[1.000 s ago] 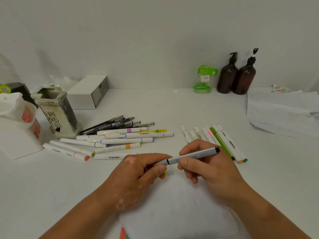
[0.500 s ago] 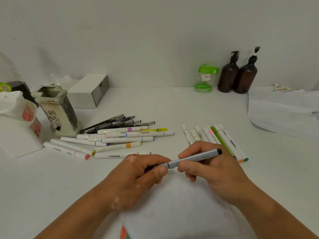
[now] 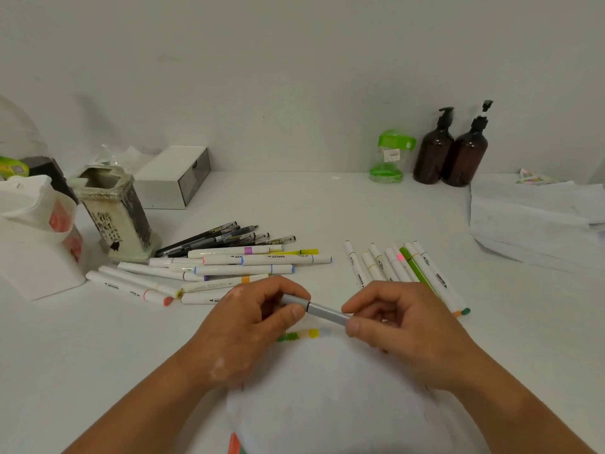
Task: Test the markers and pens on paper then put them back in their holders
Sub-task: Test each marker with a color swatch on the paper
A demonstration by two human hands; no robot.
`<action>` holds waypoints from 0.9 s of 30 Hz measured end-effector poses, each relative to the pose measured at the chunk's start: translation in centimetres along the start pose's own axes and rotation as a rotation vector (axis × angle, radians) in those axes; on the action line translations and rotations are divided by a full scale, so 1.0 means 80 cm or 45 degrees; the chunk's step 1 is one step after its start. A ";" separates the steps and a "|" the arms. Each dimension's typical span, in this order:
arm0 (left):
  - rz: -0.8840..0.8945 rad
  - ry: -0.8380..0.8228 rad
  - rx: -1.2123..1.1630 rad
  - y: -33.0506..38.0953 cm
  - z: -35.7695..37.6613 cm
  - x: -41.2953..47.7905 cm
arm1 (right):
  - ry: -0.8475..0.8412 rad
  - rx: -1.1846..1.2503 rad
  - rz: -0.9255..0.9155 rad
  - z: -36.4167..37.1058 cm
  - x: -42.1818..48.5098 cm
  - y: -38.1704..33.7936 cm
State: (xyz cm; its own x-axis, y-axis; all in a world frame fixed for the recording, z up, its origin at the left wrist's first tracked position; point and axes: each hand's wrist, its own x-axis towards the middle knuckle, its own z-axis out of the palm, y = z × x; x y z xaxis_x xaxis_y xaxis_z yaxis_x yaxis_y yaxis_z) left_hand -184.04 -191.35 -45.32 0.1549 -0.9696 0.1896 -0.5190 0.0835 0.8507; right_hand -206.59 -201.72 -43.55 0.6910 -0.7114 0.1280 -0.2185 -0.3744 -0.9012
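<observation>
My grey pen (image 3: 322, 311), a slim matte barrel with a dark ring near its left end, sits almost level just above the top edge of the paper (image 3: 327, 404), over a short strip of green, yellow and pale blue test marks (image 3: 302, 334). My left hand (image 3: 252, 326) curls round the pen's left end, thumb on the barrel by the ring. My right hand (image 3: 402, 326) pinches the other end between thumb and forefinger, its other fingers loosely curled. Both forearms reach in from the lower corners over the white table (image 3: 98, 355), knuckles up, the hands near each other.
</observation>
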 end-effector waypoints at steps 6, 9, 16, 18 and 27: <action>-0.050 0.020 -0.244 -0.005 0.010 0.002 | 0.007 -0.429 -0.023 0.007 -0.005 -0.002; -0.064 0.077 -0.274 -0.008 0.008 0.004 | 0.385 -0.376 0.045 -0.032 0.003 0.004; -0.025 0.090 -0.089 -0.003 0.012 0.002 | 0.753 -0.701 0.539 -0.143 0.032 0.057; -0.007 0.070 -0.060 0.000 0.012 0.000 | 0.641 -0.841 0.626 -0.144 0.033 0.074; -0.008 0.075 -0.026 0.000 0.007 -0.001 | 0.516 -0.947 0.668 -0.119 0.041 0.078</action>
State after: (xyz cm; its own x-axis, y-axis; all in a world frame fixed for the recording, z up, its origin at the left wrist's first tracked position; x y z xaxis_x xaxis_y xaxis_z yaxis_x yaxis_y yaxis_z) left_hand -184.56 -191.42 -45.59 0.2079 -0.9548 0.2124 -0.5006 0.0827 0.8617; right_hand -212.24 -212.03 -44.80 0.1256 -0.9911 0.0447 -0.9010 -0.1328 -0.4129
